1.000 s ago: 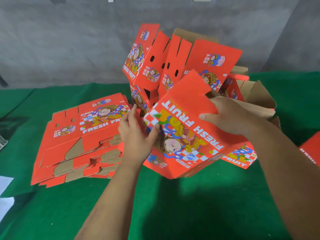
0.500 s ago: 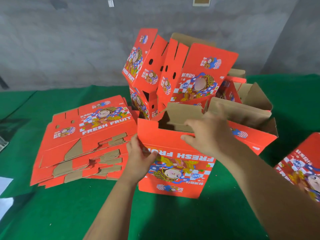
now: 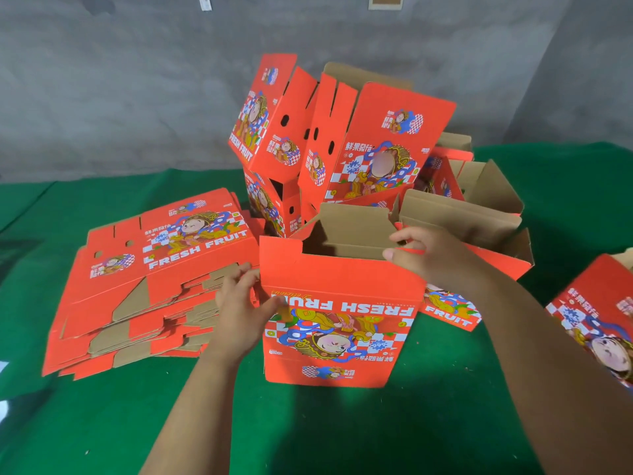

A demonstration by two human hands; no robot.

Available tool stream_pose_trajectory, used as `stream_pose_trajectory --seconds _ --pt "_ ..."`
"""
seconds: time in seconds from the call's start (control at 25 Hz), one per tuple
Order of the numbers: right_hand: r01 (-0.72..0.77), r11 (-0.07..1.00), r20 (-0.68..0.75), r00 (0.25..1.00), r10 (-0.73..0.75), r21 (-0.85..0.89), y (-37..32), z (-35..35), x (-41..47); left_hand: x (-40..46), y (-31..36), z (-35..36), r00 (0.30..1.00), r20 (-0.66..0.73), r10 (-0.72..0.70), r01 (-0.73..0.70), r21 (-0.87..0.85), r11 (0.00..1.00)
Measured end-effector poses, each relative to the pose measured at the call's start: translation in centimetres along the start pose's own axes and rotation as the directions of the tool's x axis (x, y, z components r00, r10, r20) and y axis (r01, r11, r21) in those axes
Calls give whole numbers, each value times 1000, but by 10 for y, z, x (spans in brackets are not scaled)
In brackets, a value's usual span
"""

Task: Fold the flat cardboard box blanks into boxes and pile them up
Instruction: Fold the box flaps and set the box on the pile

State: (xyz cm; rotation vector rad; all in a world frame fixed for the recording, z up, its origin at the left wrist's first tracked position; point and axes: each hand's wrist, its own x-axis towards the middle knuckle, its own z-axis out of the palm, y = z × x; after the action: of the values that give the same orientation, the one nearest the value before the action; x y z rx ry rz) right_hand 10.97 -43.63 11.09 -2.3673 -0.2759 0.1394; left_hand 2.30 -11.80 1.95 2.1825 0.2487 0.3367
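Observation:
A red "FRESH FRUIT" box [image 3: 339,323] stands on the green table [image 3: 342,433], its print upside down toward me and its top flaps up. My left hand [image 3: 239,313] grips its left front corner, thumb on the printed face. My right hand [image 3: 431,258] reaches over the top right edge, fingers curled around a brown flap. To the left lies a stack of flat red box blanks [image 3: 150,282]. Behind stands a leaning pile of folded boxes [image 3: 342,142].
Another red box [image 3: 599,320] sits at the right edge, partly behind my right forearm. An open box with brown flaps [image 3: 486,207] lies behind my right hand. A grey wall [image 3: 137,80] backs the table. White paper shows at the far left edge.
The box has turned from tilted in the air to standing upright on the table. My right hand moved from its top face to the upper right flap; my left hand stays at the left corner.

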Motion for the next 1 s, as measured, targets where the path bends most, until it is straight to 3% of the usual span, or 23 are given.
stream_pose_trajectory --seconds 0.08,0.16,0.24,0.28,0.4,0.48,0.56,0.64,0.72,0.84,1.0 --pt "-89 976 102 992 70 199 6 -5 2 4 -1 -9 1000 -6 25 -24 108 994" --pt "-156 937 203 975 95 311 11 -3 0 3 -1 -14 995 91 49 -54 57 997" --pt "-101 970 129 989 73 223 16 4 -1 -2 2 -12 978 203 49 -30 -93 995" --pt "-64 984 63 997 54 169 17 6 -1 -4 1 -9 976 217 30 -11 -89 996" --pt "-73 997 -6 997 73 -24 26 11 -1 2 -1 -8 989 145 -13 -5 126 992" --pt "-110 982 19 993 115 -152 39 20 -2 9 2 -12 997 77 -19 8 140 990" --pt "-100 994 12 995 101 -51 50 37 -8 13 6 -13 1000 4 -28 28 78 997" --pt "-37 996 -83 996 44 82 54 52 -13 19 10 -8 996 -81 -26 38 158 987" --pt "11 996 -196 981 6 86 55 60 -15 22 9 -3 992 -120 -23 47 199 979" --pt "99 993 -310 944 -114 -65 54 66 -15 20 3 6 988 -152 -12 32 131 991" --pt "163 983 -347 920 -184 -88 48 76 -23 25 2 9 992 -129 13 -38 -190 981"
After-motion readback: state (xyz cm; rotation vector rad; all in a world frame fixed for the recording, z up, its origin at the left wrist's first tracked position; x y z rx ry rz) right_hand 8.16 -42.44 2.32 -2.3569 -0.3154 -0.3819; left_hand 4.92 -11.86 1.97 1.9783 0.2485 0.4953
